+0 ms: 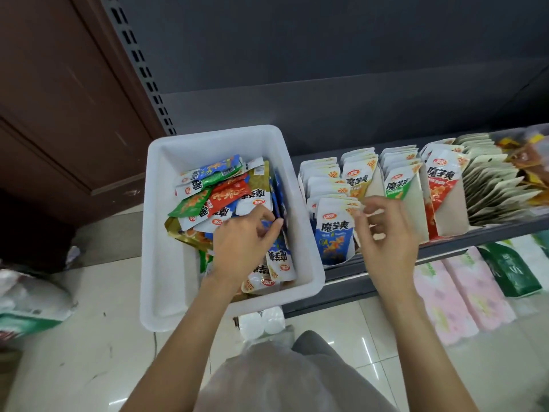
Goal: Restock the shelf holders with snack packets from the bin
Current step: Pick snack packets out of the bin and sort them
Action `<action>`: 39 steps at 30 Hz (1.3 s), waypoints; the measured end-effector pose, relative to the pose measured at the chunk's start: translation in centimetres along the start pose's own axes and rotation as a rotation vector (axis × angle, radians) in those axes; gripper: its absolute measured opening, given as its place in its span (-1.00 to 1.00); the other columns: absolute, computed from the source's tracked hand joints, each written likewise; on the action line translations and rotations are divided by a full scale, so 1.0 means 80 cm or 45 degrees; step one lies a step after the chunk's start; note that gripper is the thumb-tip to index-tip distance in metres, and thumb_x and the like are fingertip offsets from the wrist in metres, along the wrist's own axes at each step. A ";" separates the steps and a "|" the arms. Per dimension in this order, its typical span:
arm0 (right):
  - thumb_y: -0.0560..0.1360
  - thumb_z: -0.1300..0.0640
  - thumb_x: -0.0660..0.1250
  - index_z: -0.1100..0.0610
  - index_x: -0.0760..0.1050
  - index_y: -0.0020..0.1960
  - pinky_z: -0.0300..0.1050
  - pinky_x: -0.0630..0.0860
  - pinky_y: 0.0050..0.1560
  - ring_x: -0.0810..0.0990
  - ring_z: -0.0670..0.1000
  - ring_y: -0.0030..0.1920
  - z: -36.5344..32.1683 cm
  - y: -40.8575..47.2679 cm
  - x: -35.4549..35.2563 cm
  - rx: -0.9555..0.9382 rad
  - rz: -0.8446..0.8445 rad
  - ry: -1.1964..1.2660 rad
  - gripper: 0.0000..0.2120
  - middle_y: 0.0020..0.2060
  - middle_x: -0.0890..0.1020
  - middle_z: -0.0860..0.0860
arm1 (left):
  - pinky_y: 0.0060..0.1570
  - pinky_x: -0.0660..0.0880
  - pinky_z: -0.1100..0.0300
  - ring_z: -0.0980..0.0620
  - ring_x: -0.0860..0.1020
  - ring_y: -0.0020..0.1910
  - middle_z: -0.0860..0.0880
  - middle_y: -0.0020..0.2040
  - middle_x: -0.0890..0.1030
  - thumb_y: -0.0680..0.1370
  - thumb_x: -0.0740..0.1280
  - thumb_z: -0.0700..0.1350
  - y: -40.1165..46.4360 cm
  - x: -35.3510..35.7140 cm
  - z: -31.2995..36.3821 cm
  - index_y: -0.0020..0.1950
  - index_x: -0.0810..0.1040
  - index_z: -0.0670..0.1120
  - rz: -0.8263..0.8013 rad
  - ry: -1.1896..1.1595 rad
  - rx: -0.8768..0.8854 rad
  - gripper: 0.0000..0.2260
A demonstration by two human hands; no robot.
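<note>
Reaching into the white bin, the left hand is curling its fingers round a blue packet near the bin's right wall, thumb and fingertips pinching its edge. Just right of the bin, the right hand is hovering at the front of the blue-packet holder; its fingers are bent and appear to be pinching the top of a white-backed packet there, though motion blur is making the grip hard to read.

Inside the bin, a loose heap of snack packets in red, green, blue and gold is still lying, so plenty of stock is waiting to go out. Beyond the right hand, further right of the bin along the shelf, the yellow-packet holder, the green-packet holder and the red-packet holder are each standing with rows of packets, looking fairly full. The blue holder nearest the bin is looking well filled too. As a judgement, the restocking is well under way but not finishing yet, given what is remaining in the bin.
</note>
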State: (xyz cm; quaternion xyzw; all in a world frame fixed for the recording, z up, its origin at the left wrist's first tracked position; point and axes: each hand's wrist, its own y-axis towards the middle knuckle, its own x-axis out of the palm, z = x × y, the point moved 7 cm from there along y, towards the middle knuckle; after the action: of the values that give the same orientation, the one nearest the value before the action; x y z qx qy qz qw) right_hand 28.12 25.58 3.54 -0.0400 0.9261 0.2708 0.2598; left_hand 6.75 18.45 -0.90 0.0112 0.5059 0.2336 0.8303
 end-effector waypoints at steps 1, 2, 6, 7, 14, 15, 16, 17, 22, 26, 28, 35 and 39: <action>0.52 0.22 0.31 0.17 0.51 0.00 -0.36 0.40 -0.33 0.49 -0.13 -0.31 -0.013 0.002 0.013 -0.104 -0.102 -0.022 -0.93 -0.15 0.53 -0.02 | -0.34 0.42 0.24 0.08 0.59 -0.28 0.09 -0.30 0.62 0.49 0.18 0.32 -0.006 0.009 -0.018 -0.09 0.55 0.07 -0.171 0.158 -0.134 -0.64; 0.52 0.23 0.30 0.17 0.53 -0.03 -0.34 0.41 -0.32 0.48 -0.13 -0.31 -0.025 0.002 0.031 -0.198 -0.235 -0.054 -0.94 -0.18 0.55 -0.02 | -0.31 0.43 0.21 0.04 0.59 -0.20 0.08 -0.25 0.62 0.45 0.15 0.40 -0.015 0.020 -0.035 -0.09 0.54 0.06 -0.356 0.283 -0.256 -0.57; 0.38 0.35 0.40 0.17 0.60 -0.07 -0.06 0.58 -0.27 0.60 0.06 -0.16 -0.046 -0.017 0.116 -0.508 -0.634 -0.302 -0.83 -0.15 0.62 0.03 | -0.17 0.45 0.15 -0.04 0.57 -0.04 0.00 -0.08 0.59 0.38 0.31 0.36 -0.041 0.055 -0.041 0.01 0.50 -0.01 -0.705 0.325 -0.382 -0.53; 0.32 0.38 0.44 0.17 0.62 -0.09 -0.02 0.60 -0.21 0.60 0.09 -0.09 -0.049 -0.023 0.136 -0.601 -0.706 -0.360 -0.79 -0.15 0.64 0.04 | -0.16 0.44 0.15 -0.05 0.57 -0.03 -0.01 -0.07 0.61 0.40 0.37 0.25 -0.044 0.059 -0.036 0.03 0.49 -0.02 -0.719 0.267 -0.385 -0.60; 0.34 0.18 0.51 0.14 0.61 0.01 0.04 0.50 0.01 0.52 0.14 0.10 -0.058 -0.023 0.202 -0.843 -0.903 -0.413 -0.75 -0.04 0.61 0.07 | -0.22 0.40 0.48 0.24 0.57 -0.25 0.18 -0.26 0.61 0.47 0.42 -0.10 -0.038 -0.022 -0.064 -0.05 0.63 0.02 -0.136 -0.233 -0.426 -0.92; 0.37 0.14 0.49 0.14 0.59 -0.04 -0.03 0.48 0.00 0.51 0.10 0.06 -0.066 -0.014 0.200 -0.810 -0.877 -0.359 -0.81 -0.07 0.60 0.05 | -0.22 0.40 0.52 0.25 0.58 -0.27 0.20 -0.27 0.61 0.46 0.43 -0.10 -0.037 -0.040 -0.067 -0.08 0.64 0.02 0.000 -0.330 -0.400 -0.94; 0.41 0.12 0.46 0.14 0.57 -0.07 -0.12 0.43 -0.05 0.52 0.04 -0.01 -0.074 -0.004 0.197 -0.734 -0.846 -0.274 -0.86 -0.10 0.60 0.02 | -0.18 0.44 0.49 0.23 0.59 -0.25 0.19 -0.24 0.63 0.47 0.43 -0.10 -0.037 -0.054 -0.072 -0.08 0.63 0.02 0.118 -0.476 -0.390 -0.94; 0.45 0.12 0.43 0.14 0.55 -0.09 -0.20 0.39 -0.11 0.53 -0.01 -0.10 -0.079 0.006 0.194 -0.607 -0.814 -0.160 -0.89 -0.15 0.60 -0.01 | -0.11 0.49 0.42 0.20 0.61 -0.20 0.14 -0.19 0.65 0.47 0.43 -0.11 -0.035 -0.066 -0.076 -0.05 0.62 0.01 0.215 -0.657 -0.396 -0.92; 0.51 0.16 0.37 0.02 0.40 -0.19 -0.19 0.48 -0.39 0.59 -0.03 -0.28 -0.059 0.019 0.191 0.244 -0.785 0.556 -0.82 -0.26 0.62 0.04 | -0.02 0.53 0.27 0.10 0.59 0.04 0.02 0.08 0.61 0.45 0.44 -0.16 -0.019 -0.057 -0.100 0.21 0.47 -0.06 0.048 -1.023 -0.591 -0.64; 0.52 0.26 0.34 0.10 0.44 -0.09 -0.28 0.47 -0.43 0.62 -0.13 -0.28 -0.056 0.012 0.164 0.509 -0.707 0.856 -0.90 -0.22 0.66 0.00 | -0.19 0.55 0.30 0.11 0.62 -0.13 0.06 -0.16 0.67 0.48 0.40 -0.23 -0.021 -0.042 -0.068 0.01 0.58 -0.08 -0.107 -1.205 -0.536 -0.86; 0.50 0.28 0.35 0.07 0.45 -0.04 -0.27 0.50 -0.40 0.63 -0.14 -0.24 -0.053 0.014 0.133 0.477 -0.625 0.869 -0.86 -0.18 0.66 -0.05 | -0.22 0.52 0.34 0.16 0.61 -0.21 0.07 -0.21 0.65 0.48 0.40 -0.24 -0.017 -0.041 -0.041 -0.06 0.59 -0.08 -0.111 -1.205 -0.433 -0.91; 0.45 0.27 0.39 0.02 0.53 0.06 -0.25 0.55 -0.17 0.64 -0.14 -0.09 -0.001 0.016 0.003 0.387 -0.291 0.707 -0.76 -0.12 0.69 -0.17 | -0.14 0.58 0.19 0.11 0.63 -0.19 0.02 -0.14 0.64 0.45 0.46 -0.14 0.013 0.010 0.079 -0.08 0.55 -0.03 -0.356 -1.036 -0.088 -0.88; 0.49 0.31 0.35 -0.02 0.52 0.06 -0.17 0.57 -0.05 0.63 -0.16 -0.04 0.025 0.011 -0.012 0.342 -0.266 0.588 -0.73 -0.09 0.68 -0.19 | -0.09 0.56 0.18 0.21 0.57 -0.21 0.21 -0.24 0.58 0.44 0.46 -0.06 0.018 0.026 0.105 -0.09 0.56 0.00 -0.276 -0.740 0.076 -0.88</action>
State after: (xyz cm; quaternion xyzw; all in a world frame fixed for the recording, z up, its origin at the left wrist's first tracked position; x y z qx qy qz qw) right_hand 29.71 27.34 3.04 -0.1611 0.9791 0.1012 0.0716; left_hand 14.10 22.43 1.82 0.0481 0.2524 0.1158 0.9595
